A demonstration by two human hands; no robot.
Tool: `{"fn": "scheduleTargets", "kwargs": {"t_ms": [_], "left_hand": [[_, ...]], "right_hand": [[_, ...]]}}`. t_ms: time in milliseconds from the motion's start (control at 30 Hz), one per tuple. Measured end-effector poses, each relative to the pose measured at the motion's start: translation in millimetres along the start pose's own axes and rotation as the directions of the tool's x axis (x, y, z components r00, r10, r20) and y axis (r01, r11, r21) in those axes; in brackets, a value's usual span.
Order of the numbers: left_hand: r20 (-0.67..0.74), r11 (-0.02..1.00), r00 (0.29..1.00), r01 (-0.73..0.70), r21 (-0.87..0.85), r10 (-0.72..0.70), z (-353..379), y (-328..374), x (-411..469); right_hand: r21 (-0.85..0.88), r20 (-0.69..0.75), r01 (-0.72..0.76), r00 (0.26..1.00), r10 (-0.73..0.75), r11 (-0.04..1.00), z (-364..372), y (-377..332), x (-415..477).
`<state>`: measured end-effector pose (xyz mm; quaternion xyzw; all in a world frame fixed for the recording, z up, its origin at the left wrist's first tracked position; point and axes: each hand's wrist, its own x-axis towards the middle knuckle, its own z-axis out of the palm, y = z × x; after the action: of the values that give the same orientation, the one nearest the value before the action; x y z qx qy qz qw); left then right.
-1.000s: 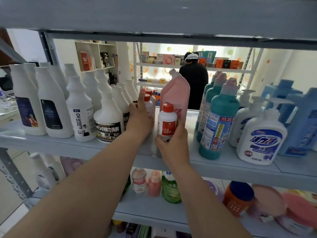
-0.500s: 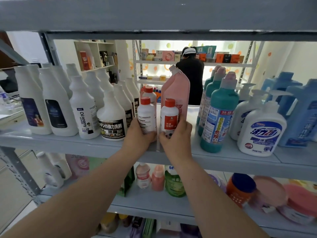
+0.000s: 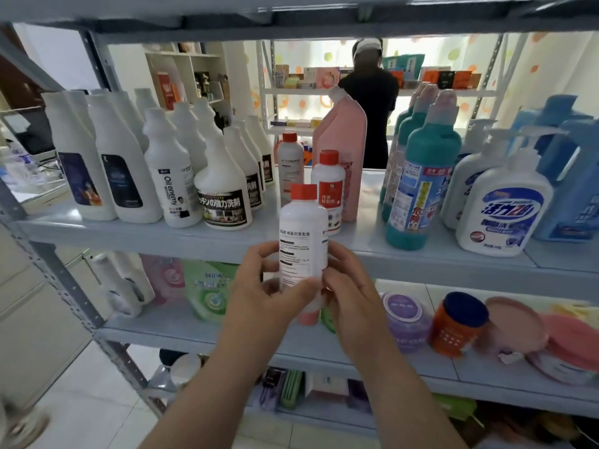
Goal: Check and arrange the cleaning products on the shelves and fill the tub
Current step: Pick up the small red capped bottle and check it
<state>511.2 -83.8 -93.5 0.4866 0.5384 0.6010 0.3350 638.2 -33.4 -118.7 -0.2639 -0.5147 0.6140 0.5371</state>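
White-bodied and red-capped, held off the shelf in both hands: small bottle (image 3: 303,241) upright, long axis vertical, cap on top, a printed text label turned toward the camera. Gripped low on the body — left hand (image 3: 259,296) wrapping from the left with fingers (image 3: 262,254) curled round the side and thumb laid across the lower front, right hand (image 3: 350,293) closing on the opposite side with fingers (image 3: 337,254) curled against the label edge. Neither hand released; both grasping the same bottle, base hidden behind the thumbs. Hanging just in front of the shelf (image 3: 421,264) lip and partly below its level, seemingly not touching the board. Directly behind, standing on the shelf: twin red-capped bottle (image 3: 328,189), with a third (image 3: 290,163) further back and a tall pink bottle (image 3: 346,140) just to the right. Free board in front of that twin, between the white spray bottles (image 3: 223,189) on the left and the teal bottle (image 3: 421,183) on the right. Probably mid-check, reading the label. For putting back: up and forward, away from the body, axis kept vertical, base lifted clear of the lip before landing. Equal reach for either hand, both already on it. Worth watching — base catching the shelf edge, or nudging the twin into the pink bottle.
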Motion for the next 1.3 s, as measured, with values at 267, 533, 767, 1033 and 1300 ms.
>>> {"fn": "scheduleTargets", "kwargs": {"t_ms": [267,533,767,1033,1300], "left_hand": [[0.201,0.796,0.944,0.329,-0.508,-0.262,8,-7,-14],[0.225,0.793,0.931,0.363,-0.489,-0.288,8,-19,-16],[0.298,0.772,0.906,0.416,-0.481,-0.302,-18,-30,-10],[0.396,0.594,0.819,0.573,-0.564,-0.415,-49,-36,6],[0.54,0.466,0.74,0.672,-0.575,-0.401,-89,-43,28]], "right_hand": [[0.011,0.084,-0.07,0.994,0.069,0.997,-6,2,-18],[0.042,0.026,-0.031,0.999,0.03,0.999,-8,-1,-26],[-0.009,0.024,-0.048,0.999,0.048,0.999,12,7,-16],[-0.121,-0.013,-0.014,1.0,0.013,0.993,45,24,-4],[-0.189,-0.09,-0.031,0.996,0.014,0.981,79,33,5]]}}
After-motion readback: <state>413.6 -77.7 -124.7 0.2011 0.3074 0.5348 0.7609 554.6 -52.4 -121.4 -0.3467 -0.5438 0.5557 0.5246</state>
